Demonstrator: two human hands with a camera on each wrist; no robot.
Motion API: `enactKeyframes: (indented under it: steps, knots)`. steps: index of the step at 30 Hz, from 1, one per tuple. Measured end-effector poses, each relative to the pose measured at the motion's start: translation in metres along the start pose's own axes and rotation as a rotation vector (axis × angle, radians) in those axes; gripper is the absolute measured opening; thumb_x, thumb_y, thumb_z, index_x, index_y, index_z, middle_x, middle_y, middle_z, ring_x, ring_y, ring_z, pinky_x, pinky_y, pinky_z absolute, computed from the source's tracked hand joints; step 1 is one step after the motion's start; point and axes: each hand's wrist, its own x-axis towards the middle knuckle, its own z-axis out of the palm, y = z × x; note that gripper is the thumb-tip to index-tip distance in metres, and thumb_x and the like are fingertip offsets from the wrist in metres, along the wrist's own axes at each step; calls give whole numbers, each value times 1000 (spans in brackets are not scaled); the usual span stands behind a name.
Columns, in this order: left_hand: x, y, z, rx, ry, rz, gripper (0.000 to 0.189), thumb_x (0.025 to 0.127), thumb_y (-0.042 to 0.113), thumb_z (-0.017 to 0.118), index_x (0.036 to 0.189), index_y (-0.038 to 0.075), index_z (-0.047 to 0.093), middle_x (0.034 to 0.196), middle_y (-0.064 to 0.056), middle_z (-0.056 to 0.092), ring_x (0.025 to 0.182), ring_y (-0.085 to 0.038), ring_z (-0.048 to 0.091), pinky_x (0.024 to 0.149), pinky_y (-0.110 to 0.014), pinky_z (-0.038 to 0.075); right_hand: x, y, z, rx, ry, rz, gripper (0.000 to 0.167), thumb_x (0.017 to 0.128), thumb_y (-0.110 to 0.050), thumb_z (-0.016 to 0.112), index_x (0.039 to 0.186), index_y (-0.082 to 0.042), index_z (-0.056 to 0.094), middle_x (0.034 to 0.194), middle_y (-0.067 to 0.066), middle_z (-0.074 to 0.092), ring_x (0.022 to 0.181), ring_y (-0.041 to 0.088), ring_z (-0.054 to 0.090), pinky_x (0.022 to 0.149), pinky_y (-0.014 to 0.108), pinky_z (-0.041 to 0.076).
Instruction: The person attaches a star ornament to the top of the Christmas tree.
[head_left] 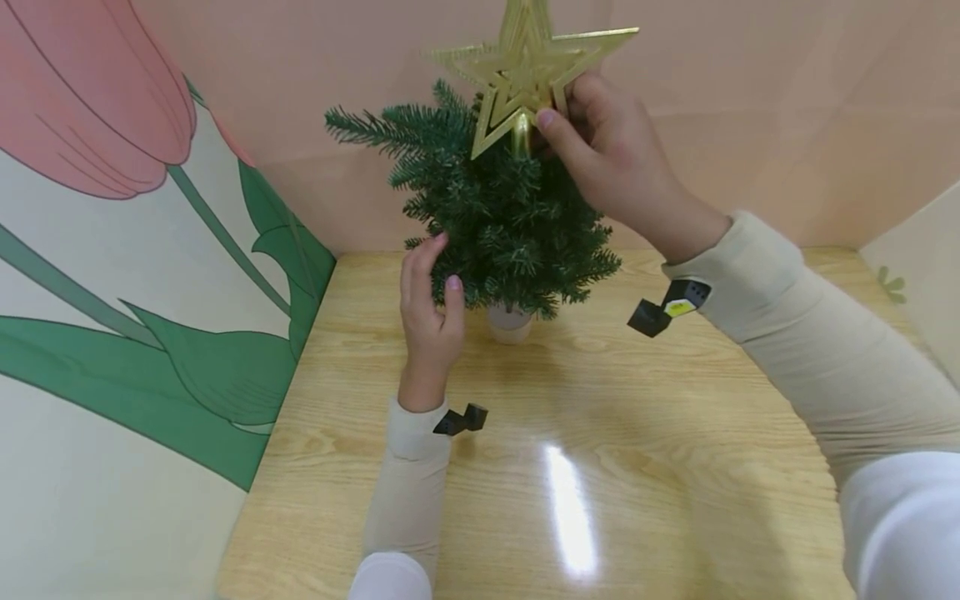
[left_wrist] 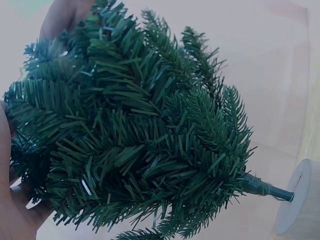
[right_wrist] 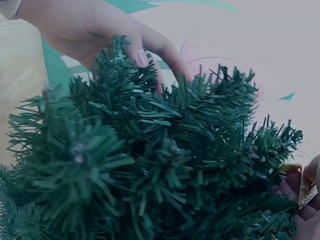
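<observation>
A small green artificial Christmas tree (head_left: 510, 217) stands upright on its pale round base (head_left: 510, 327), toward the back of the table. At its top, my right hand (head_left: 621, 158) pinches a gold star tree topper (head_left: 525, 71) near its lower part, thumb in front. The star's short stem meets the upper branches; whether it sits on the tip is hidden. My left hand (head_left: 433, 308) is beside the tree's lower left, fingers loosely bent and upright at the branches. In the right wrist view the left hand (right_wrist: 112, 32) lies against the needles, and a gold edge of the star (right_wrist: 303, 190) shows.
The wood-grain table (head_left: 645, 400) reaches back to a pinkish wall cloth (head_left: 750, 150). On the left stands a panel printed with a large tulip (head_left: 90, 100) and green leaves. A pale wall (head_left: 922, 275) borders the right side.
</observation>
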Motion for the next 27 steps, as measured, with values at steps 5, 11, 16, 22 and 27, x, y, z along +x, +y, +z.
enactKeyframes:
  steps: [5, 11, 16, 22, 27]
  knots:
    - [-1, 0, -1, -2, -9, 4, 41, 96, 5, 46, 136, -2, 47, 132, -20, 51, 124, -32, 46, 104, -48, 36, -5, 0, 3, -71, 25, -52, 26, 101, -18, 52, 114, 3, 60, 98, 8, 68, 77, 13, 59, 71, 23, 47]
    - [-2, -2, -1, -9, -18, 0, 40, 97, 8, 46, 136, -2, 47, 133, -20, 50, 124, -32, 46, 104, -48, 36, -8, -1, 4, -57, 30, -53, 25, 101, -18, 52, 115, 2, 59, 100, 8, 69, 81, 13, 62, 75, 24, 49]
    - [-2, -1, -2, -26, -17, 4, 39, 95, 3, 47, 134, -4, 47, 132, -21, 50, 123, -33, 46, 104, -48, 36, -7, 0, 2, -3, 11, 23, 23, 101, -19, 52, 113, -1, 59, 101, 7, 68, 85, 17, 64, 78, 27, 51]
    - [0, -1, -3, -54, -12, 5, 47, 89, -9, 49, 136, -3, 47, 132, -22, 51, 123, -35, 46, 104, -49, 36, -5, 0, 0, 65, 11, 55, 20, 100, -19, 55, 112, -4, 60, 98, 7, 68, 84, 19, 64, 81, 28, 51]
    - [-1, -3, -3, -40, -17, -4, 44, 92, -4, 47, 136, -3, 47, 132, -21, 51, 123, -34, 46, 104, -48, 36, -5, 1, -1, 113, 17, 56, 19, 99, -16, 56, 111, -3, 62, 98, 7, 69, 86, 20, 64, 82, 30, 51]
